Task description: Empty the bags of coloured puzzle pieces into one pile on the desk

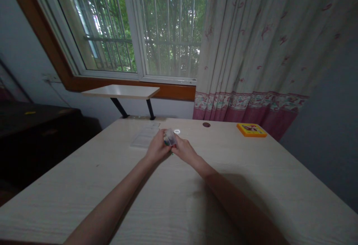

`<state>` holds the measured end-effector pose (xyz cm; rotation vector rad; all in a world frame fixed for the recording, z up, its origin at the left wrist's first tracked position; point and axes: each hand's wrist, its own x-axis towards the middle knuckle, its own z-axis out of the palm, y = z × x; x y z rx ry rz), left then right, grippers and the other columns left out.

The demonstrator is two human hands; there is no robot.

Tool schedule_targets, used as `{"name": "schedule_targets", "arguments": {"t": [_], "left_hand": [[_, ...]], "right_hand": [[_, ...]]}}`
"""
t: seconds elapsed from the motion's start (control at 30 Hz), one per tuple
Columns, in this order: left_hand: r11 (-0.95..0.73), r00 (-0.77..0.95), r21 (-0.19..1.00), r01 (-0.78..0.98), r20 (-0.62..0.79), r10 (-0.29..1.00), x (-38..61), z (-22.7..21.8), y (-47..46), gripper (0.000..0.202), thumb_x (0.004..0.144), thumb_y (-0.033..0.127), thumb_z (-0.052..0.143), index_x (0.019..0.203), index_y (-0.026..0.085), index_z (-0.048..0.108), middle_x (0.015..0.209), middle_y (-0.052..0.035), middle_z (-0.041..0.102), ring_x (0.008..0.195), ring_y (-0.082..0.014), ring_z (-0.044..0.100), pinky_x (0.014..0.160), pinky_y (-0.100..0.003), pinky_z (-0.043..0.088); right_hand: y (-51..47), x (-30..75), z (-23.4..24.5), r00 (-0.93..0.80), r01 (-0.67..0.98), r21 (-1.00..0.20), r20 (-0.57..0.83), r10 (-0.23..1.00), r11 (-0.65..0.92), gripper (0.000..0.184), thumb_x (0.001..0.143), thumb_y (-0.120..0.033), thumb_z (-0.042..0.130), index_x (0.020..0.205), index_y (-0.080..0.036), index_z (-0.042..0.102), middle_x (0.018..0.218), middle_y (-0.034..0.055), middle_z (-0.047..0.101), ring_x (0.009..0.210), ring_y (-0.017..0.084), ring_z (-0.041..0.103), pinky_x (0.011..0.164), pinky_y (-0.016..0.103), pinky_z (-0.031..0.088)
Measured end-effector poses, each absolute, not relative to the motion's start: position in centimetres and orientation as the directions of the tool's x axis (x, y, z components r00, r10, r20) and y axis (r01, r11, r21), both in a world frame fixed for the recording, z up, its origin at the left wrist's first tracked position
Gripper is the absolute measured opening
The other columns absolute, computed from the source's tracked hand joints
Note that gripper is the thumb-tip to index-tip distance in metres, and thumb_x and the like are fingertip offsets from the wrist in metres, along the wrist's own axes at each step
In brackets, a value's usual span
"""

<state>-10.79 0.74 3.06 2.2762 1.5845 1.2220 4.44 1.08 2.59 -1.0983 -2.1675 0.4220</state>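
Both my hands meet over the far middle of the desk. Between them is a small clear plastic container [169, 137], tilted, with something dark and coloured showing faintly at its lower edge. My left hand [157, 146] grips its left side, and my right hand [184, 148] closes on its right side. Small green and red bits show beneath the fingers, too small to name. Left of my left hand lies a flat clear plastic case [142, 137]. Just behind my right hand is a small white ring-shaped thing [177, 131].
An orange-yellow box [251, 129] with a picture on top lies at the desk's far right. A dark round disc [206, 125] sits near the back edge. At the back left a white raised shelf [123, 91] stands on black legs. Behind are a window and a curtain [246, 51].
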Motion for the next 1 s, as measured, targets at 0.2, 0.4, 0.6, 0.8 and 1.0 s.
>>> {"name": "schedule_targets", "arguments": {"t": [0.2,0.4,0.6,0.8,1.0], "left_hand": [[-0.320,-0.019,0.660,0.679,0.452,0.892,-10.49,3.10,0.79,0.049,0.057,0.023,0.064,0.098,0.021,0.037,0.091,-0.0012,0.057,0.080,-0.0187,0.059,0.066,-0.029,0.046],[-0.455,0.130,0.618,0.641,0.497,0.858,-10.98,3.14,0.95,0.049,0.056,0.024,0.064,0.100,0.018,0.043,0.096,-0.0031,0.057,0.083,-0.0187,0.058,0.075,-0.031,0.046],[-0.554,0.206,0.637,0.536,0.537,0.818,-11.22,2.95,1.39,0.051,0.058,0.017,0.061,0.106,0.017,0.043,0.101,-0.0061,0.055,0.091,-0.0199,0.056,0.082,-0.034,0.045],[-0.542,0.209,0.675,0.500,0.513,0.832,-11.13,2.76,1.46,0.049,0.059,0.017,0.061,0.104,0.016,0.043,0.098,-0.0048,0.054,0.089,-0.0188,0.057,0.082,-0.034,0.046],[-0.548,0.228,0.697,0.463,0.503,0.833,-11.15,3.25,1.09,0.044,0.061,0.018,0.062,0.101,0.016,0.043,0.096,-0.0036,0.053,0.089,-0.0181,0.056,0.081,-0.033,0.046]], "right_hand": [[1.11,4.92,2.70,-0.400,0.525,-0.594,0.460,0.793,0.610,0.054,0.075,-0.017,0.050,0.127,-0.028,0.041,0.099,0.0003,0.065,0.084,0.016,0.062,0.074,0.025,0.047],[1.39,5.45,2.95,-0.430,0.505,-0.615,0.429,0.794,0.606,0.056,0.070,-0.017,0.055,0.124,-0.029,0.045,0.090,-0.0036,0.067,0.080,0.015,0.062,0.070,0.022,0.047],[1.48,4.97,2.41,-0.446,0.552,-0.563,0.423,0.789,0.614,0.056,0.073,-0.018,0.052,0.127,-0.026,0.041,0.088,-0.0007,0.066,0.074,0.015,0.061,0.066,0.021,0.044],[1.69,4.83,1.97,-0.492,0.564,-0.514,0.420,0.763,0.647,0.054,0.077,-0.019,0.049,0.130,-0.023,0.038,0.092,0.0031,0.065,0.081,0.017,0.061,0.068,0.022,0.043],[1.83,5.07,2.20,-0.518,0.570,-0.501,0.396,0.758,0.651,0.054,0.078,-0.019,0.050,0.130,-0.022,0.036,0.095,0.0040,0.065,0.080,0.018,0.062,0.069,0.024,0.043]]}}
